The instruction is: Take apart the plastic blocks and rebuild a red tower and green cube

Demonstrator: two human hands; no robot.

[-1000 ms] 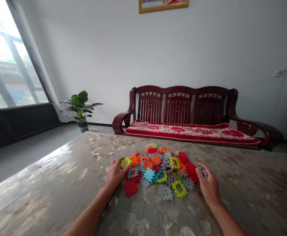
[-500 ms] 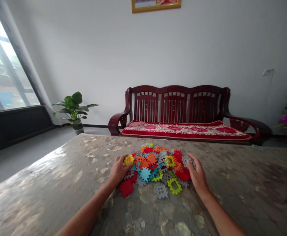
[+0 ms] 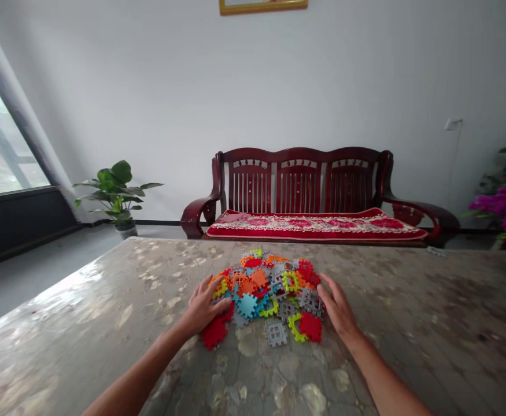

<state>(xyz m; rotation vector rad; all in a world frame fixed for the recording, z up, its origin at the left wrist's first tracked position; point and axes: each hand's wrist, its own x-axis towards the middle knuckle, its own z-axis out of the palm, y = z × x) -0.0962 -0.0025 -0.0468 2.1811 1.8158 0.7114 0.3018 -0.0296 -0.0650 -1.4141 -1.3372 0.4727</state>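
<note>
Plastic toothed squares (image 3: 259, 279) in red, orange, grey, blue and yellow-green lie heaped in one loose pile (image 3: 246, 287) on the patterned table (image 3: 253, 375). At the left edge of the pile is the left hand (image 3: 203, 306), its thumb and fingers apart, with a yellow-green piece (image 3: 220, 290) lying in the gap between them; the fingertips are small and partly hidden, so whether they press on that piece is hard to say. At the right edge of the pile is the right hand (image 3: 337, 306), thumb and fingers likewise parted and nothing held between them, the thumb just beside a dark grey windowed piece (image 3: 311, 301). On the near side of the pile, between the two hands, lie a pale grey windowed piece (image 3: 276, 333) and a red square (image 3: 310, 327) that overlaps a yellow-green frame (image 3: 292, 327). Another red piece (image 3: 215, 334) sits at the pile's near left corner, below the left hand's thumb. Beyond the pile, past the table's far edge, stands a dark red wooden bench (image 3: 298, 182) with a flowered red cover (image 3: 313, 226).
</note>
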